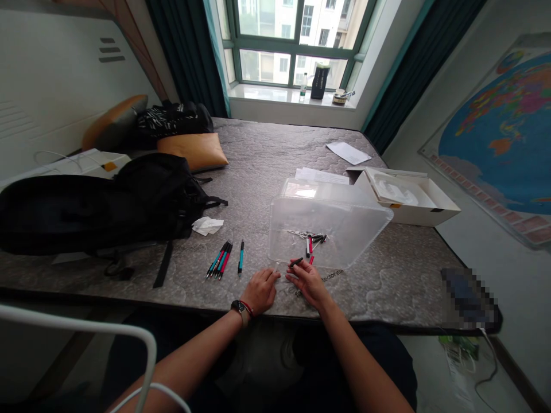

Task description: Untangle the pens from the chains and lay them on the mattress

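My right hand is closed with its fingertips round a short black pen part, at the near edge of a clear plastic bin. Close beside it, my left hand rests low over the bed-like surface, fingers curled together; whatever they pinch is too small to make out. Inside the bin lies a loose pile of pen parts, black, red, white and silvery. A red pen piece sits just past my right fingertips. To the left are a bundle of blue and red pens and one blue pen apart.
A crumpled tissue and a black backpack lie to the left, with an orange cushion behind. An open white box and papers are at the back right. A blurred dark device sits at the right edge.
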Tool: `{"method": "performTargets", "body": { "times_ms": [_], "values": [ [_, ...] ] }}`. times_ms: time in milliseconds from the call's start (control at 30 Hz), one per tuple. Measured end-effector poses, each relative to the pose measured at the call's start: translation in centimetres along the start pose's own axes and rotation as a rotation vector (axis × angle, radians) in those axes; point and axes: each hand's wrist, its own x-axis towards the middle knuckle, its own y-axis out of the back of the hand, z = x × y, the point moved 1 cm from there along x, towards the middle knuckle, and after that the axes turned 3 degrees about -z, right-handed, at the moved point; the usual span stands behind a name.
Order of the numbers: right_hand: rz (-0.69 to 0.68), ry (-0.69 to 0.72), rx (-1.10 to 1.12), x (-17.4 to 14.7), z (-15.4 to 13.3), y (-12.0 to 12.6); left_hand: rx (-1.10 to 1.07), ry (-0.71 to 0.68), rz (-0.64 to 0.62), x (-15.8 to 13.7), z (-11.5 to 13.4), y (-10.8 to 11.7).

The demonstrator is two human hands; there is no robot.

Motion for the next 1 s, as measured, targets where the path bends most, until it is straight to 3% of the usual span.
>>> {"method": "performTargets", "body": {
  "times_ms": [200, 367, 533, 667, 833, 933, 1000],
  "values": [
    [0.009, 0.035, -0.064, -0.1, -0.2, 0.0, -0.005, -0.004, -0.031, 0.1, -0.1, 0.1],
    [0.028, 0.102, -0.319, 0.6, 1.1, 0.3, 0.006, 0.004, 0.007, 0.2, 0.1, 0.2],
    [-0.111, 0.108, -0.570, 0.7, 2.2, 0.7, 0.018, 0.051, 0.042, 0.1, 0.0, 0.1],
    [-0.206, 0.061, -0.636, 0.4, 2.7, 0.7, 0.066, 0.079, 0.056, 0.1, -0.2, 0.0],
    [-0.049, 0.140, -0.775, -0.5, 2.0, 1.3, 0.070, 0.063, 0.051, 0.2, -0.2, 0.1],
    [0.104, 0.326, -1.099, -0.3, -1.2, 2.9, 0.066, 0.060, 0.042, 0.3, -0.1, 0.2],
    [0.241, 0.374, -1.282, 0.7, -4.2, 4.6, 0.067, 0.055, 0.045, 0.3, -0.1, 0.2]
  ]
}}
